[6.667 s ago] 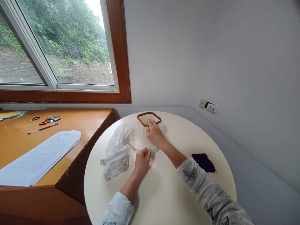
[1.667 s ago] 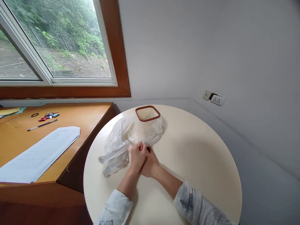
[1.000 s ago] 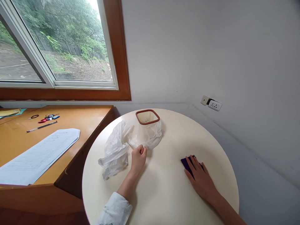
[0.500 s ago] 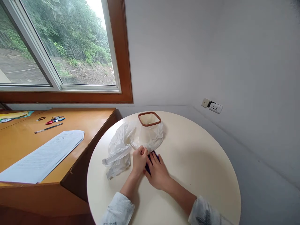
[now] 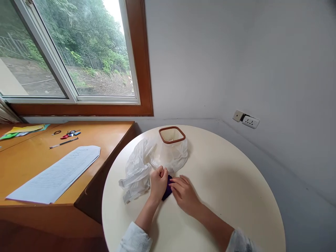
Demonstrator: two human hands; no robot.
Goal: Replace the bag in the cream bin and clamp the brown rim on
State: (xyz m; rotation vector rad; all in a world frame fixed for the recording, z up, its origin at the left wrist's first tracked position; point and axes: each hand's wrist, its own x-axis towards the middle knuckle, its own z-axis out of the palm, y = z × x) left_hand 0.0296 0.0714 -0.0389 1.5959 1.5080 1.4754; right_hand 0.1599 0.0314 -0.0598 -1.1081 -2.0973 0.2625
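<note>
A small dark purple piece, which looks like folded cloth (image 5: pixel 167 190), lies on the round table between my hands. My left hand (image 5: pixel 158 182) is closed in a fist against its left side; what the fingers hold, if anything, is hidden. My right hand (image 5: pixel 186 196) rests at the right edge of the purple piece, fingers extended and slightly bent, the tips touching it. Just beyond my hands stands a pale bin with a brown square rim (image 5: pixel 172 135). A crumpled white plastic bag (image 5: pixel 138 168) lies around its base and spreads to the left.
The round cream table (image 5: pixel 223 196) stands by the wall. On its left is a wooden desk (image 5: pixel 110 133) with paper sheets (image 5: pixel 60 171), a pen (image 5: pixel 63 142), keys (image 5: pixel 70 134), a dark ring (image 5: pixel 56 132) and coloured folders (image 5: pixel 23 130). A wall socket (image 5: pixel 250 121) is at the right.
My right hand has drawn back to the right from lying flat over the purple piece, uncovering part of it. My left fist stays beside it. The view has shifted slightly.
</note>
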